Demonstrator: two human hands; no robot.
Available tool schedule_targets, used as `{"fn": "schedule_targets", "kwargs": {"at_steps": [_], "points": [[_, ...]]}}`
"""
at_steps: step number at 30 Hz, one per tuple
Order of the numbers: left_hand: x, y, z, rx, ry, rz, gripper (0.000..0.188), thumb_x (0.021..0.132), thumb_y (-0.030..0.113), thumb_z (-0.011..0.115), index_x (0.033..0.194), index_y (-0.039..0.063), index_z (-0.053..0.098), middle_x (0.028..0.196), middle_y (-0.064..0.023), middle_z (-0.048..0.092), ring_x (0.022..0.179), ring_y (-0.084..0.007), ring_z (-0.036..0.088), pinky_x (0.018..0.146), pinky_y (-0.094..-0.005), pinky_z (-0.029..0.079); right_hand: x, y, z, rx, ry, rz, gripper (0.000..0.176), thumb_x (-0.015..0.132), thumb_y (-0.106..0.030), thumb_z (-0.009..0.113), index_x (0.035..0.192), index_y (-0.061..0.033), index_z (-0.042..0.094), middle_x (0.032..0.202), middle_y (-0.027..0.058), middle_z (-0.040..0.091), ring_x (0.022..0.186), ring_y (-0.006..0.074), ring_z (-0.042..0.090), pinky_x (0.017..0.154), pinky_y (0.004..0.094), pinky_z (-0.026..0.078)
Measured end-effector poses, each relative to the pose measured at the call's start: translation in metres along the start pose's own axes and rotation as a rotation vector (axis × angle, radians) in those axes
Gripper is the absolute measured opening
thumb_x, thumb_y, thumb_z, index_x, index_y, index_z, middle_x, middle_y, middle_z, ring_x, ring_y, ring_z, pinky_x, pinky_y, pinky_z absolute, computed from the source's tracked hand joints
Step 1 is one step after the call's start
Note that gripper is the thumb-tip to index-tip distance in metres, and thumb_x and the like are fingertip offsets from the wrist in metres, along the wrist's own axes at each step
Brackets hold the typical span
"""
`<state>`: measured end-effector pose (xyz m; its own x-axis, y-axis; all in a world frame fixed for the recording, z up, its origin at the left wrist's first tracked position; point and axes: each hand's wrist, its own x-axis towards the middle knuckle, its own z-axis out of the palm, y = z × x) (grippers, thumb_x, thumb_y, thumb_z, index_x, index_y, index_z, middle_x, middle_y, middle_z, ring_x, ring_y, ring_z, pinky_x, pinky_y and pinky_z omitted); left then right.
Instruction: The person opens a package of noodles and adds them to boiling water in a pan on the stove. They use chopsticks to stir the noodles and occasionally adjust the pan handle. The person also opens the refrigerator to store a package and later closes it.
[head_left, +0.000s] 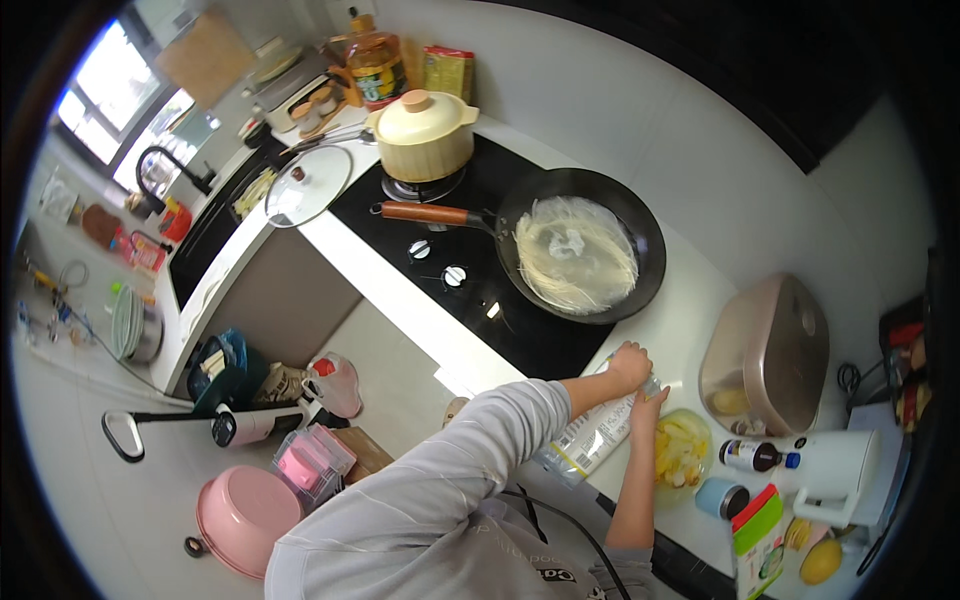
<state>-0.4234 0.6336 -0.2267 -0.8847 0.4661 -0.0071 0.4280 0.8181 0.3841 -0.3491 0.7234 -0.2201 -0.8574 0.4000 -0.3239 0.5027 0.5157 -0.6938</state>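
Note:
A clear plastic noodle packet (592, 435) bearing printed writing lies slanted at the counter's edge, in front of my body. My left hand (630, 367) grips its upper end, fingers curled over the plastic. Close below, my right hand (646, 409) pinches the same gathered end. Some of the packet is covered by my left forearm. Beyond my hands, a black wok (652, 247) with a wooden handle stands on the cooktop (465, 315). Pale thin noodles (547, 262) lie in cloudy liquid inside it. A glass bowl of yellow food (682, 446) sits just right of my right hand.
A lidded cream pot (424, 146) occupies the far burner. A glass lid (309, 187) lies near the sink (199, 251). To the right are a rice cooker (765, 356), a dark bottle (754, 455), a blue cup (720, 499) and a white kettle (836, 472). A pink basin (247, 517) is low left.

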Motion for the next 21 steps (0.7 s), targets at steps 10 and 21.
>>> {"fn": "schedule_targets", "kwargs": {"at_steps": [10,21], "points": [[-0.073,0.002,-0.022,-0.357,0.212,0.345,0.018,0.076,0.01,0.057,0.092,0.002,0.061,0.088,-0.015,0.061,0.088,-0.0329,0.059,0.081,-0.0412,0.047,0.048,0.071,0.012,0.038,0.041,-0.158,0.077,0.086,-0.015,0.058,0.147,-0.0014,0.013,0.127,0.036,0.042,0.118,0.0472,0.043,0.1,0.0468,0.038],[-0.346,-0.259,-0.291,-0.454,0.433,-0.44,0.02,0.09,0.014,0.058,0.105,0.005,0.068,0.071,-0.0079,0.068,0.06,-0.0127,0.065,0.059,-0.0259,0.054,-0.2,-0.121,-0.025,0.119,0.132,-0.795,0.022,0.088,0.007,0.046,0.106,0.0043,0.059,0.094,0.0163,0.06,0.085,0.0258,0.061,0.077,0.032,0.049]]}}
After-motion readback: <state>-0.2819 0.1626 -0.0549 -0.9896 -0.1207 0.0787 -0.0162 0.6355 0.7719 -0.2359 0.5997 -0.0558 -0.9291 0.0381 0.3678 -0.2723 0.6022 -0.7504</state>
